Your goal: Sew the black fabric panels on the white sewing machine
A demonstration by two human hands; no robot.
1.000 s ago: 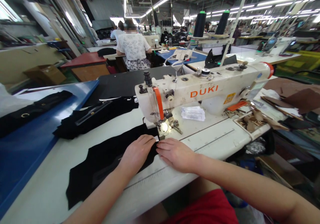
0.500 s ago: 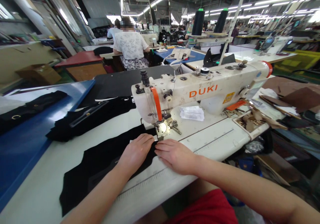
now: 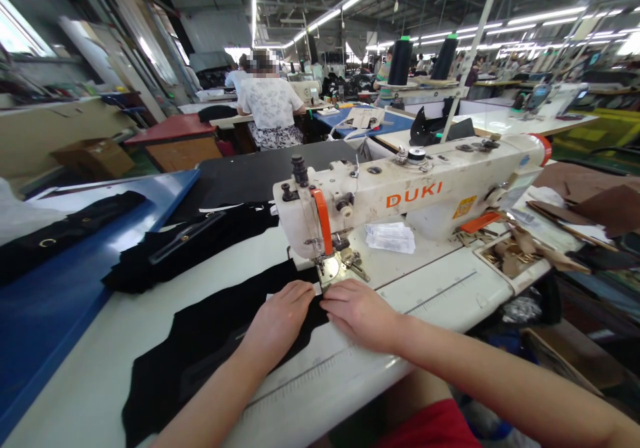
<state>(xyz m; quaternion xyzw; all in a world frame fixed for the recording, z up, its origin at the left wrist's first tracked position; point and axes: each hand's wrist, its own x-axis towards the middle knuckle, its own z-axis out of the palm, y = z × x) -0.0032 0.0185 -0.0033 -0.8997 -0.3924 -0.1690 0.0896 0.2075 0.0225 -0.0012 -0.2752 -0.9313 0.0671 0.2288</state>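
Note:
A white sewing machine (image 3: 415,195) stands over a pale worktop with a printed ruler. Black fabric (image 3: 200,341) lies flat from the lower left up to the needle area. My left hand (image 3: 284,318) rests on the fabric just left of the presser foot, fingers together, pressing it, beside a small white strip (image 3: 317,289). My right hand (image 3: 361,315) lies at the fabric's right edge below the foot, fingers close together on the cloth. The fingertips of both hands are near each other, with a small gap between them.
More black pieces (image 3: 185,241) lie behind on the left, near a blue table (image 3: 60,301). White labels (image 3: 390,237) sit under the machine arm. A tray (image 3: 513,255) of metal parts is at the right. A person (image 3: 273,105) sits ahead.
The camera view has shifted, so the machine, fabric and both hands appear slightly lower and further right. The hands keep nearly the same pose on the fabric.

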